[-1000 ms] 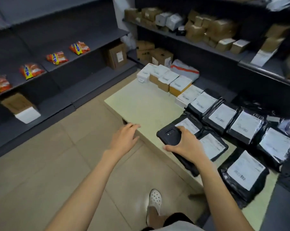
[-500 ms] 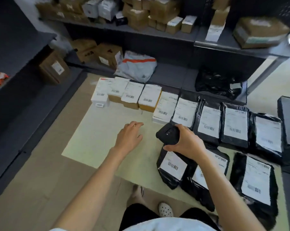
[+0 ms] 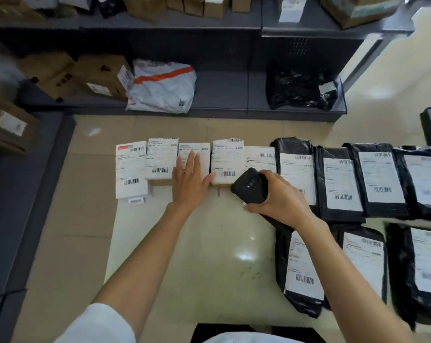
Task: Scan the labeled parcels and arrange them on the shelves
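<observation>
A row of labeled parcels lies across the pale table (image 3: pixel 204 243): small white-labeled boxes on the left, black poly bags on the right. My left hand (image 3: pixel 188 180) lies flat with straight fingers on the third box (image 3: pixel 202 151), thumb against the fourth box (image 3: pixel 228 160). My right hand (image 3: pixel 278 196) grips a black handheld scanner (image 3: pixel 250 186) just right of that box, above the fifth box (image 3: pixel 260 157). Further black bags (image 3: pixel 301 271) lie in a nearer row under my right forearm.
Dark shelving (image 3: pixel 219 95) runs behind the table, holding brown cartons (image 3: pixel 100 78), a grey bag with an orange stripe (image 3: pixel 162 87) and a crumpled black bag (image 3: pixel 301 87). More cartons sit on the upper shelf. Another carton (image 3: pixel 10 125) stands on the left shelf.
The view has swung from the left shelves to face the table squarely. My left hand moved forward from the table surface onto the third box. The scanner moved toward the box row.
</observation>
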`<state>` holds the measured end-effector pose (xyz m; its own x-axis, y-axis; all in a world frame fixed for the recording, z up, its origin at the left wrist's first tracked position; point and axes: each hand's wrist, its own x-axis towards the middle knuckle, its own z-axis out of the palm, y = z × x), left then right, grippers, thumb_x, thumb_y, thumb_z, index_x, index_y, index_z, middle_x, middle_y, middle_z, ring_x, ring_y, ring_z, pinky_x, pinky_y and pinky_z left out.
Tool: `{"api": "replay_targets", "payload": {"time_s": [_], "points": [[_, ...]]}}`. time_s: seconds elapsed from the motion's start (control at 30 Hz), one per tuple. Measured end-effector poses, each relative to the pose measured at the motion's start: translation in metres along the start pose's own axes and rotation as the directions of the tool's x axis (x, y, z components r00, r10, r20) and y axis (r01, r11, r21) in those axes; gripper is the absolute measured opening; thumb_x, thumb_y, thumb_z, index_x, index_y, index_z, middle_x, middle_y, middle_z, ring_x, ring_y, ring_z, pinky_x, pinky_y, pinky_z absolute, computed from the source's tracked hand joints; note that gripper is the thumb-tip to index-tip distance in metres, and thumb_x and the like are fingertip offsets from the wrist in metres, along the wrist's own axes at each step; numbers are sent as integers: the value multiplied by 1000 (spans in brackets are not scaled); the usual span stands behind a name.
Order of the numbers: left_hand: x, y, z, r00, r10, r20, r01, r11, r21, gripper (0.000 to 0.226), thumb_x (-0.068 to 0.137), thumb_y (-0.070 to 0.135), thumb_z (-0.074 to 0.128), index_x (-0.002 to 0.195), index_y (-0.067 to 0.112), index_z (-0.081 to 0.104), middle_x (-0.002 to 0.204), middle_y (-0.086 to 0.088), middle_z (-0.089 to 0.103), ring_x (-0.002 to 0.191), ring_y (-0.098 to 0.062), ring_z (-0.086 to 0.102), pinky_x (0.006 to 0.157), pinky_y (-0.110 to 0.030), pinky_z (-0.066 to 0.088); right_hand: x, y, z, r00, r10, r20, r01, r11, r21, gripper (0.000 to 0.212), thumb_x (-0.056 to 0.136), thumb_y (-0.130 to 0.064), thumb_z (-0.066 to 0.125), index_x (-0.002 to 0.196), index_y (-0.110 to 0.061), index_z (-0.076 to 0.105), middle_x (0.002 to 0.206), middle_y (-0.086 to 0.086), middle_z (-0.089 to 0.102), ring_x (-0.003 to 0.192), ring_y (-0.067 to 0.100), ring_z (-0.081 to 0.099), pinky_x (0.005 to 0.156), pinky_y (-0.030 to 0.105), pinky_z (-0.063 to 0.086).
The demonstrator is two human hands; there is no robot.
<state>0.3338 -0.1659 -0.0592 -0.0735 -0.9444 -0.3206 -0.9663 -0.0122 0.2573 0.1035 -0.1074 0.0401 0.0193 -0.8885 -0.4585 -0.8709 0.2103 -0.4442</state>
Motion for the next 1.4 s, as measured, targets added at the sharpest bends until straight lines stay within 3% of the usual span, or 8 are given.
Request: {"api": "replay_targets", "payload": {"time_s": [0.13, 0.23, 0.33, 0.53, 0.7, 0.87, 1.13, 1.4], "points": [[-6, -9, 19, 1000, 31, 3, -31, 999, -33, 92, 88, 75, 20, 157, 17, 1, 164, 4, -9, 149, -32, -14, 121, -48, -1, 9, -10, 9, 1000, 18, 9, -19, 999, 29, 89, 67, -57, 83, 139, -27, 40, 124, -8, 55, 110, 21, 59, 84, 38, 50], [-23, -17, 33, 995, 64, -73, -65, 998, -22, 95, 85, 79, 21, 155, 14, 18, 165, -1, 5, 150, -37, -1, 119, -51, 13, 7, -13, 17, 999, 35, 25, -36, 999, 36, 91, 66, -58, 83, 140, -28, 39, 122, -8, 55, 108, 21, 59, 84, 39, 51], [-48, -28, 47, 978, 74, -194, -80, 997, -22, 82, 86, 72, 44, 149, 20, 36, 162, -8, 18, 147, -41, 13, 111, -54, 30, -1, -13, 27, 998, 39, 40, -41, 998, 46, 88, 65, -58, 83, 137, -29, 42, 119, -8, 56, 103, 20, 60, 82, 40, 53], [-103, -36, 53, 963, -87, -254, -16, 927, -376, 88, 75, 35, 83, 148, 40, 32, 158, -2, 8, 133, -30, 31, 97, -45, 49, -30, -9, 42, 997, -11, 77, 10, 1000, 15, 90, 67, -59, 83, 139, -26, 40, 123, -6, 56, 106, 21, 60, 85, 39, 52], [-147, -44, 60, 929, -329, -167, 157, 762, -628, 122, 56, 32, 93, 150, 29, 15, 141, -4, 34, 127, -21, 32, 96, -30, 34, -62, -4, 46, 996, -65, 68, 65, 998, 0, 92, 67, -59, 82, 142, -26, 39, 123, -6, 56, 108, 21, 58, 83, 38, 51], [-194, -41, 54, 874, -374, -310, 136, 801, -583, 92, 55, 24, 87, 131, 24, 35, 125, 2, 51, 116, -24, 43, 88, -40, 46, -98, 3, 48, 993, -104, 51, 106, 994, -21, 92, 67, -59, 81, 142, -27, 39, 127, -5, 56, 110, 22, 59, 80, 35, 48], [-197, -7, -24, 842, -76, -534, -186, 888, -419, 96, 59, 11, 85, 140, 29, 35, 136, 4, 31, 121, -5, 39, 77, -29, 49, -150, -6, 13, 981, -149, -124, 146, 989, -28, 81, 67, -61, 78, 134, -30, 43, 116, -10, 58, 95, 18, 58, 73, 34, 44], [-138, 36, -134, 735, 358, -576, -452, 892, -22, 93, 70, 26, 84, 145, 27, 29, 146, -2, 30, 131, -16, 34, 98, -32, 49, -174, -43, -49, 922, -184, -340, 200, 980, 12, 82, 71, -58, 78, 138, -30, 41, 116, -12, 51, 98, 16, 54, 73, 32, 38]]}}
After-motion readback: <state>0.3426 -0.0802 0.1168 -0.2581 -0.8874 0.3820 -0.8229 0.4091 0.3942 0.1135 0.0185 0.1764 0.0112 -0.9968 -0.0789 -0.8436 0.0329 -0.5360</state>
